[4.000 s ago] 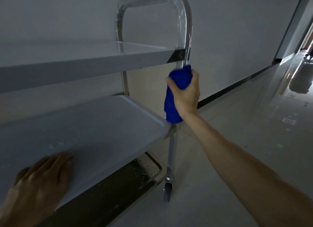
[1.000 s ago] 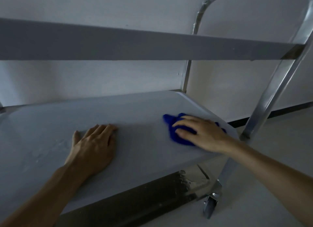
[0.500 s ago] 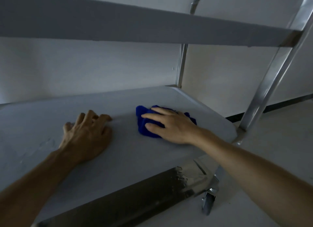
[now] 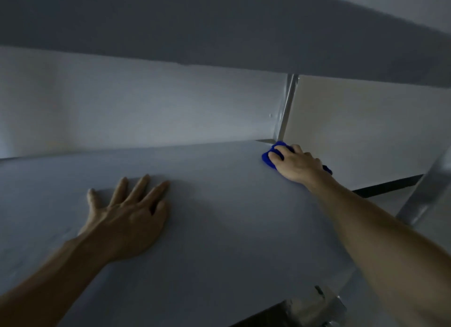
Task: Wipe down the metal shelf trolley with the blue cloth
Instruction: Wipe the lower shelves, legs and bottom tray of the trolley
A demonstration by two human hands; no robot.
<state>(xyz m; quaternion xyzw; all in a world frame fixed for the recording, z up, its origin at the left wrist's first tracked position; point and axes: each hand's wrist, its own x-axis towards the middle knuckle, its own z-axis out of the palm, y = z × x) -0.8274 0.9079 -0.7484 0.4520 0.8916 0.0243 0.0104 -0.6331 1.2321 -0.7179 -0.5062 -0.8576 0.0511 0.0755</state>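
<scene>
The metal shelf trolley's middle shelf (image 4: 219,204) fills the lower view, grey and flat. My right hand (image 4: 296,164) presses the blue cloth (image 4: 269,156) onto the shelf's far right corner, beside the rear upright post (image 4: 285,109); most of the cloth is hidden under the fingers. My left hand (image 4: 127,219) lies flat on the shelf to the left, fingers spread, holding nothing. The top shelf's front edge (image 4: 219,26) runs dark across the upper view.
A pale wall (image 4: 366,121) with a dark skirting strip (image 4: 388,186) stands behind the trolley. The near right upright (image 4: 429,195) rises at the right edge. Part of the bottom shelf (image 4: 300,309) shows at the lower right.
My right hand has slid the cloth from the shelf's middle out to the far right corner. My head has moved closer under the top shelf. My left hand now lies flatter.
</scene>
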